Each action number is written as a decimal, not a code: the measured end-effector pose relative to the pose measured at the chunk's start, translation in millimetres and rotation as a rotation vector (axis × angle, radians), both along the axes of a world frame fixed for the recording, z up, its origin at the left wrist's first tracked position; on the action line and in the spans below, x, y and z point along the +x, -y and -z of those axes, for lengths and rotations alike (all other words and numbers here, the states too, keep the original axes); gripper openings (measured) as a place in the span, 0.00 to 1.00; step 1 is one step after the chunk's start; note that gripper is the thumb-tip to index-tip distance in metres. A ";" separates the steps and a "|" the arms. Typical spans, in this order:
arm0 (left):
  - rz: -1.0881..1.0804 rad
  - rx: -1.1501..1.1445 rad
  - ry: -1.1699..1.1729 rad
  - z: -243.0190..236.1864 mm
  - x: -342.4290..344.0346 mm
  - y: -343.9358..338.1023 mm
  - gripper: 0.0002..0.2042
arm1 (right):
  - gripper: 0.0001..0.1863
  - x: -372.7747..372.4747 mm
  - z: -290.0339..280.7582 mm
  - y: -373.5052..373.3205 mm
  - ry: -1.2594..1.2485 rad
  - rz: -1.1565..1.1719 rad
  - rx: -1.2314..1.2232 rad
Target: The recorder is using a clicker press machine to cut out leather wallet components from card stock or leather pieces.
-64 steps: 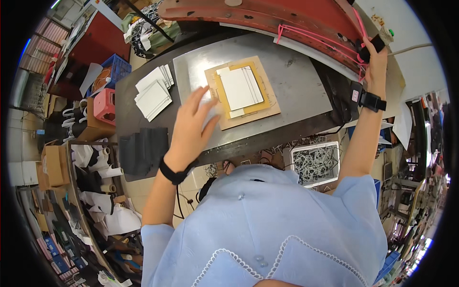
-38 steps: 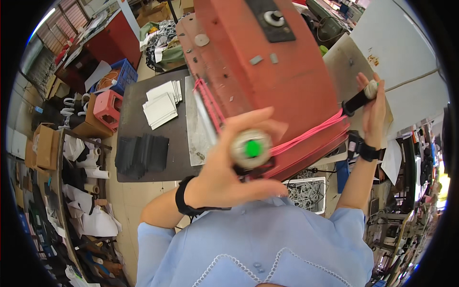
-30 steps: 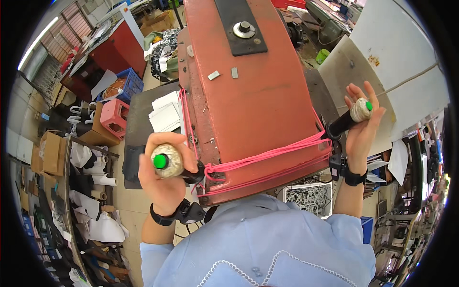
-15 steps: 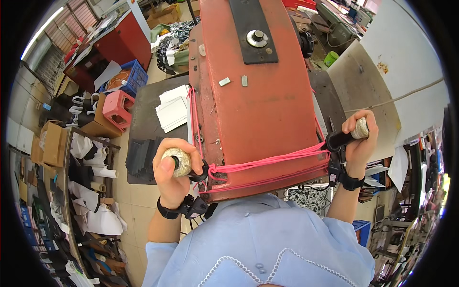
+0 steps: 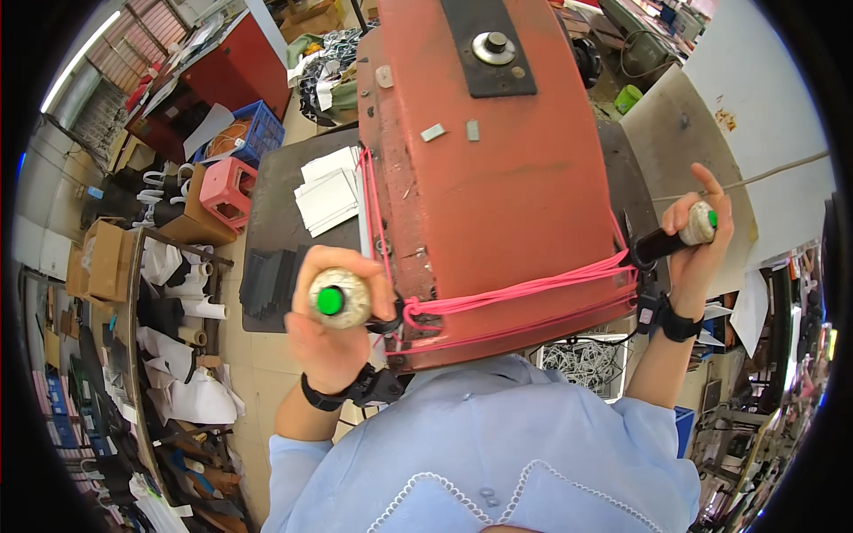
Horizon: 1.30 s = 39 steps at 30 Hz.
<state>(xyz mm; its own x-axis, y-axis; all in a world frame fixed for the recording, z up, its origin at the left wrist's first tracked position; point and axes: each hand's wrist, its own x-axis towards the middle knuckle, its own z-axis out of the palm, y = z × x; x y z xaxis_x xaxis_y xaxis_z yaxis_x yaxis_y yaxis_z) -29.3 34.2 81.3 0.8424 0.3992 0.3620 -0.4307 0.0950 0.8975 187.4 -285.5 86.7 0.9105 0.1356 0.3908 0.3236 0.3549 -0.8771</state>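
A big red press head [image 5: 515,195] with a dark top plate [image 5: 487,67] and a round black knob fills the middle. My left hand [image 5: 327,342] is closed round a tape-wrapped handle [image 5: 354,311] at its near left corner; the thumb is off the green button [image 5: 330,300]. At the near right corner my right hand [image 5: 697,235] grips a second handle [image 5: 666,244], dark with a wrapped end and green button [image 5: 712,218], its index finger raised. Pink cord [image 5: 515,289] runs across the front of the press between the handles.
White sheets [image 5: 327,200] and black pieces [image 5: 269,282] lie on the dark table left of the press. A pink stool [image 5: 227,195], a blue crate [image 5: 258,133] and a cluttered rack [image 5: 178,329] stand further left. A large pale board [image 5: 702,160] is at the right.
My left thumb has come off the green button. The right index finger has lifted, and that handle's green button now shows. The press and both hands sit slightly further right in view.
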 end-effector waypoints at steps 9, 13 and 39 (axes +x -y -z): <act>0.421 0.262 0.264 9.1 46.6 61.3 0.51 | 0.27 69.6 -8.4 57.4 0.131 0.567 -0.265; 0.421 0.612 0.235 10.9 53.6 72.1 0.46 | 0.26 30.3 -8.4 42.1 0.256 0.630 -0.416; -0.151 1.335 -0.150 98.0 142.7 -3.1 0.10 | 0.24 4.1 78.5 -48.4 0.190 0.066 -0.709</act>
